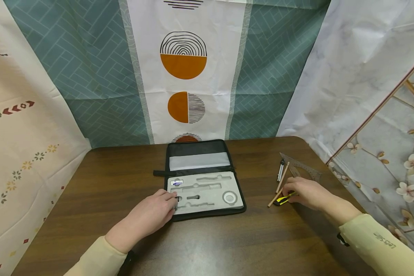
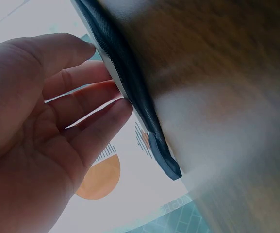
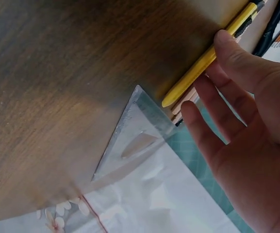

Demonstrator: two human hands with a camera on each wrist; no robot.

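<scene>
In the head view, my left hand [image 1: 156, 210] rests at the left edge of an open zip case [image 1: 207, 212], its fingers over the pale moulded tray [image 1: 207, 195]. The left wrist view shows the thumb beside the zipped edge [image 2: 125, 73] and the fingers fairly straight. My right hand [image 1: 305, 191] pinches a yellow and black utility knife [image 1: 281, 200] between thumb and fingers, low over the table at right. Against the thumb tip, the knife's yellow body [image 3: 193, 75] shows in the right wrist view; the fingertips behind it are partly hidden.
Beside the right hand lie two wooden pencils [image 1: 283, 176], a compass [image 1: 280, 171] and a clear set square [image 1: 307, 168]. In the tray sit an eraser [image 1: 176, 183], a small dark piece [image 1: 193, 197] and a white round piece [image 1: 230, 197]. Curtains hang behind the brown table [image 1: 124, 172].
</scene>
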